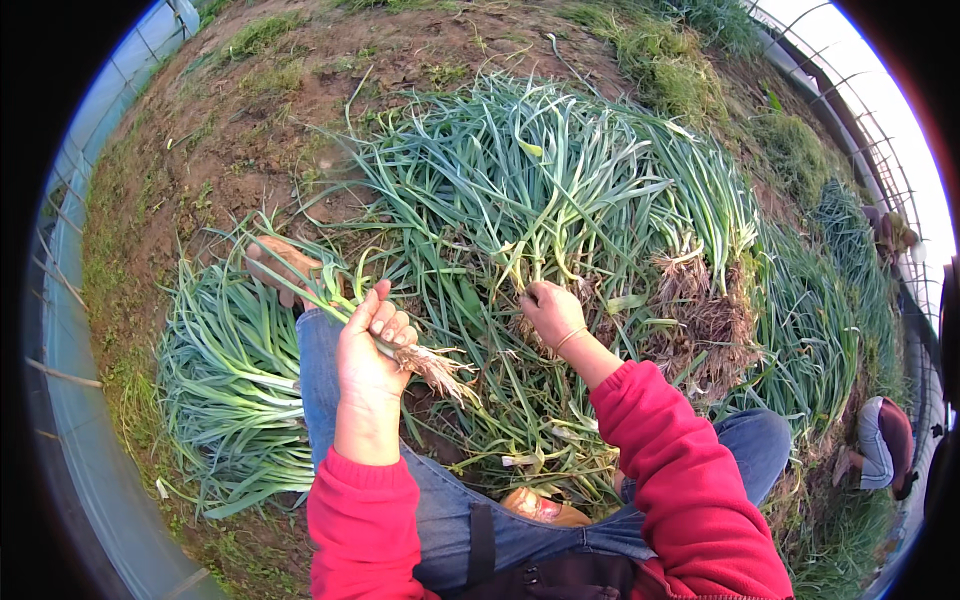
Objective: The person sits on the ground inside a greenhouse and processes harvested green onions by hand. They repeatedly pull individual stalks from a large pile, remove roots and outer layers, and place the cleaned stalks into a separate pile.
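Observation:
My left hand (pixel 379 334) is closed round the pale stems of a few green onion plants (pixel 341 306), whose brown roots (pixel 435 367) hang out to the right. At the near edge of a large heap of green onions (pixel 540 157), my right hand (pixel 551 307) has its fingers pinched at the base of a stem; whether they grip it is partly hidden. More onions with matted, soil-coloured roots (pixel 720 322) lie right of that hand. A second pile of onions (pixel 232 390), with white stems towards my leg, lies on the left.
Stripped leaves (pixel 525 405) litter the ground between my bent legs. A brown shoe (pixel 281 262) shows beyond my left knee. Onion rows (pixel 810 322) stand on the right, where a person (pixel 885 442) bends over, with another farther back. Plastic greenhouse sheeting (pixel 97 420) runs along the left.

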